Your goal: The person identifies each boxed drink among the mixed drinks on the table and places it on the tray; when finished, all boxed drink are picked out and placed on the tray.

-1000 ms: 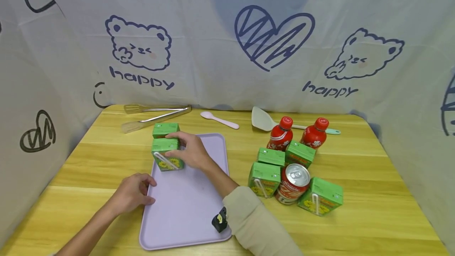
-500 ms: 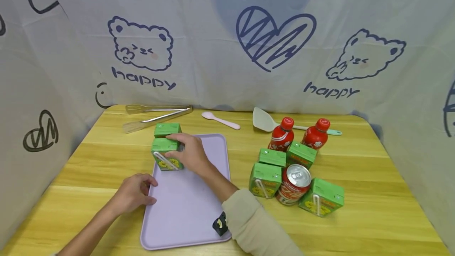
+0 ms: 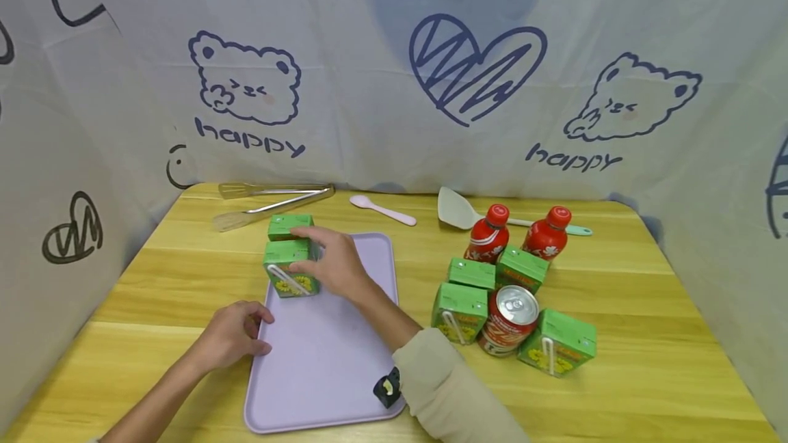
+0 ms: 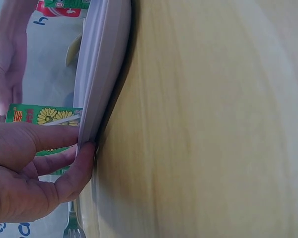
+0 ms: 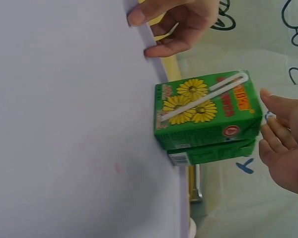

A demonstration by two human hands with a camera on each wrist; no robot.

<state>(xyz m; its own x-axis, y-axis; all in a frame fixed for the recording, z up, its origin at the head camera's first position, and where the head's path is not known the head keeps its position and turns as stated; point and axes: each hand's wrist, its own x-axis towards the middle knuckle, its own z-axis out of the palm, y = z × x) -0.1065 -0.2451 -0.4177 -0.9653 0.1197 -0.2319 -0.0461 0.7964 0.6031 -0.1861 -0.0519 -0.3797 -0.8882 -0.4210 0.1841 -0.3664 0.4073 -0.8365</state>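
My left hand pinches the left rim of a lilac tray, thumb on one side and fingers on the other in the left wrist view. Two green drink cartons stand one behind the other at the tray's far left corner: a front carton with a white straw on its face and a rear carton. Above them hovers my right hand. In the right wrist view, a small gap separates the loosely bent fingers of this right hand from the front carton.
Right of the tray stand several more green cartons, a red soda can and two red bottles. Along the back lie metal tongs, a pink spoon and a spatula. A printed cloth encloses the table.
My right forearm has shifted slightly to the right, its hand still over the cartons. The cartons, the tray and my left hand stay in place; the head view drifts a little.
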